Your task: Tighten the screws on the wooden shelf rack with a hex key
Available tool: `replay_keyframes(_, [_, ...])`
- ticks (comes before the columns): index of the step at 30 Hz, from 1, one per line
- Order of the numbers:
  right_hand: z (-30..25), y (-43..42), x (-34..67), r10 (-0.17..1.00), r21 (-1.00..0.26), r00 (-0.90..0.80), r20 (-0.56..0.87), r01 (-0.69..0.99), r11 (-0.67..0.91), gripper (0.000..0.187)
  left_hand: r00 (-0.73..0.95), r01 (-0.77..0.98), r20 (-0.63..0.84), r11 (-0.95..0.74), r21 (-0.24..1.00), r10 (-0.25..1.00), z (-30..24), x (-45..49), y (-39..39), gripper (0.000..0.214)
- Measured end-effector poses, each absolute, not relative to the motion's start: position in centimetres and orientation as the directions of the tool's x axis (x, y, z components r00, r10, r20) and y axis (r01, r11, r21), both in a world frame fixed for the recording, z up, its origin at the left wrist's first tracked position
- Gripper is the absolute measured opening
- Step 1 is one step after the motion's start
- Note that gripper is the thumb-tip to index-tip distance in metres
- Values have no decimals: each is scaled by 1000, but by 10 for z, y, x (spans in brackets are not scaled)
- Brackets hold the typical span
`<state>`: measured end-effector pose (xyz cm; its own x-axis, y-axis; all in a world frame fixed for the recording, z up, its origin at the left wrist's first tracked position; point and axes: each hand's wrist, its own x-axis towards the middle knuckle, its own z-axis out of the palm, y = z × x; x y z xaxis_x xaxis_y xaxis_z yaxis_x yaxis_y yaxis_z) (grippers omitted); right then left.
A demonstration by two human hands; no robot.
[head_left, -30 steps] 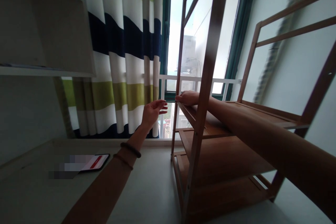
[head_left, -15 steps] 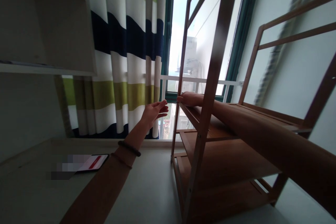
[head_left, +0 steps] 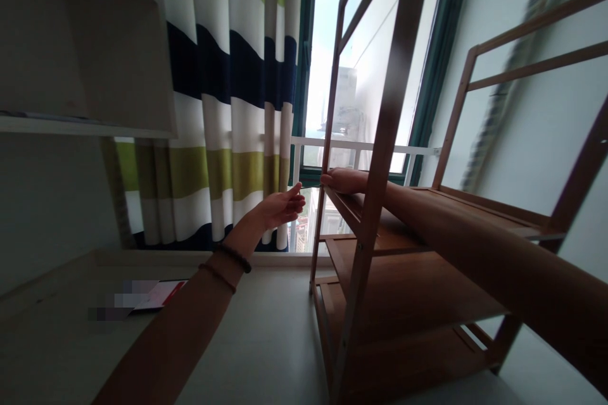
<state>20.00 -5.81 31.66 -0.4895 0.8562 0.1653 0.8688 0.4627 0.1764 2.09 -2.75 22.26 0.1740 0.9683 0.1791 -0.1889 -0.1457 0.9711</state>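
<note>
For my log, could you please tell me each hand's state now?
Left hand: closed, pinching a thin rod.
Right hand: closed on the wooden rack.

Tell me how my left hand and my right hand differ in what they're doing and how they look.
Your left hand pinches a thin rod, while your right hand is at the wooden rack's corner. The left wrist wears two bands; none shows on the right arm. The left hand is unobstructed, while a rack post crosses in front of the right arm. Both hands are bare.
</note>
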Motion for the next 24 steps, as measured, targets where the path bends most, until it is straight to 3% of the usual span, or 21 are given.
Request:
replay_keyframes(4, [314, -53, 203, 849, 172, -500, 169, 863, 475, 31, 235, -143, 193, -162, 976, 953, 233, 21, -28, 24])
replay_keyframes(8, [313, -49, 205, 846, 158, -506, 170, 861, 483, 31, 170, -56, 329, -325, 944, 929, 240, 24, -29, 15])
replay_keyframes(16, [313, -50, 200, 868, 121, -462, 179, 886, 447, 28, -17, 175, 729, -716, 676, 684, 227, 23, -28, 15])
replay_keyframes(24, [309, -42, 203, 830, 1, -467, 306, 872, 490, 37, -263, 112, 776, -781, 615, 574, 212, 37, -31, 24])
